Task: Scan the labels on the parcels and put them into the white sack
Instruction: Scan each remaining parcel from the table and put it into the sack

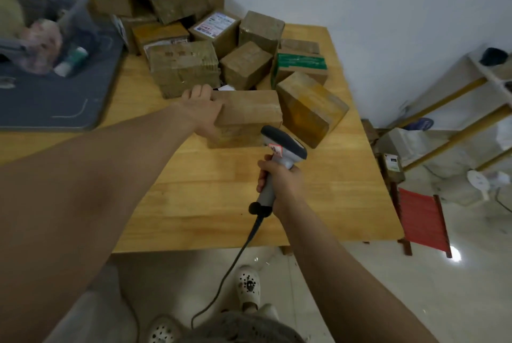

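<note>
Left hand (203,109) grips left end of cardboard parcel (249,115), nearest of pile on wooden table (216,204). Right hand (281,183) clasps barcode scanner (285,143), head beside parcel's near-right corner. No label showing; parcel likely needs turning toward scanner.

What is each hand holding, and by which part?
The right hand grips the scanner by its handle; the left hand grips the cardboard parcel at its left end.

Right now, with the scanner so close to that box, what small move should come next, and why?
Probably the left hand should turn the parcel it grips: no label shows on its visible faces, and the scanner in the right hand hovers beside it.
</note>
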Motion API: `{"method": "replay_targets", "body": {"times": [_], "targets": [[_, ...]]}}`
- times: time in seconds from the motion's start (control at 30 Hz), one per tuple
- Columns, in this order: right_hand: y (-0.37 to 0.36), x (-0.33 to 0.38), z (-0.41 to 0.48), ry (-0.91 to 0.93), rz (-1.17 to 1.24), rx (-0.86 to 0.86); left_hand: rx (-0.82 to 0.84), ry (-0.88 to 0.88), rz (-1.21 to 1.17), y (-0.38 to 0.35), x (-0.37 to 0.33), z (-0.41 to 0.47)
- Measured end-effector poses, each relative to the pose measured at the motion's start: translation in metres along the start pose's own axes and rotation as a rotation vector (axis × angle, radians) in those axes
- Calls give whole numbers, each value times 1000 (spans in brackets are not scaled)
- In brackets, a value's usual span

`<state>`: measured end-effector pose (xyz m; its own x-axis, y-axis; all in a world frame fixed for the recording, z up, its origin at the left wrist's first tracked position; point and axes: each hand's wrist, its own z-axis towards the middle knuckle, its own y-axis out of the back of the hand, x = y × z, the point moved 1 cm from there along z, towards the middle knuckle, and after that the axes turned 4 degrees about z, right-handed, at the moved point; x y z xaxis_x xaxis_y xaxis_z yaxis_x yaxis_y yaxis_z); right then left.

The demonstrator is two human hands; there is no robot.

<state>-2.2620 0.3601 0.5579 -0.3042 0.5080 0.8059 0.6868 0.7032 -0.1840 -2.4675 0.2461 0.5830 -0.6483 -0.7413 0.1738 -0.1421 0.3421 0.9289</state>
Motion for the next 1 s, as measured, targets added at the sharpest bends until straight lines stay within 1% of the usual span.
{"method": "replay_targets", "body": {"times": [0.1,0.23,0.27,0.37,0.47,0.53,0.6,0.7,0.73,0.8,0.9,1.0], "targets": [[-7,-2,-6,-9,0,-3,1,-2,-106,6,3,0],[-9,-3,-12,10,12,-27,57,-38,-208,14,5,-2],[-7,-3,-13,13,15,-38,42,-53,-230,13,2,-5],[4,-5,-17,16,34,-93,-88,-71,-217,4,-18,-22],[16,-5,-18,26,65,-160,-210,-103,-85,-22,-35,-61],[22,-6,-17,32,109,-221,-261,-159,-74,-43,-38,-90],[25,-7,-17,31,152,-279,-238,-171,-207,-59,-36,-111],[31,-7,-16,63,157,-361,-146,-14,-549,-62,-33,-117],[32,-6,-15,76,154,-377,-116,38,-632,-62,-32,-114],[35,-3,-14,89,139,-397,-45,78,-730,-59,-32,-106],[35,-2,-13,89,114,-381,51,44,-755,-53,-36,-94],[30,-5,-18,68,111,-312,84,-6,-571,-48,-52,-88]]}}
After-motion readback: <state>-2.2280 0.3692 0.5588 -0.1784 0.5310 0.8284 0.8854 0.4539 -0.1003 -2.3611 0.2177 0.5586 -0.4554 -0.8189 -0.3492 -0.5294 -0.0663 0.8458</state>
